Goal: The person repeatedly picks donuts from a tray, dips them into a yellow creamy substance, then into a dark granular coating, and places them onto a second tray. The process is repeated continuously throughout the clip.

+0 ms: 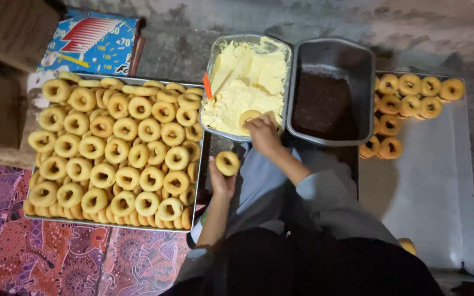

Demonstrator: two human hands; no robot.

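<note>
My left hand [220, 178] holds a plain ring doughnut [227, 163] upright, just right of a large metal tray [199, 170] piled with several plain doughnuts [116, 151]. My right hand [263, 134] presses another doughnut [248, 117] face down into the pale yellow cream in a metal pan [246, 39]. An orange-handled tool [207, 86] rests in the cream at the pan's left edge. Beside it on the right stands a second metal pan [333, 50] holding dark brown sprinkles [323, 104].
A wide metal tray [432, 181] at the right carries several doughnuts [412, 90] along its far edge and left side. A blue printed box [91, 44] lies behind the left tray. Patterned cloth [34, 252] covers the floor at lower left.
</note>
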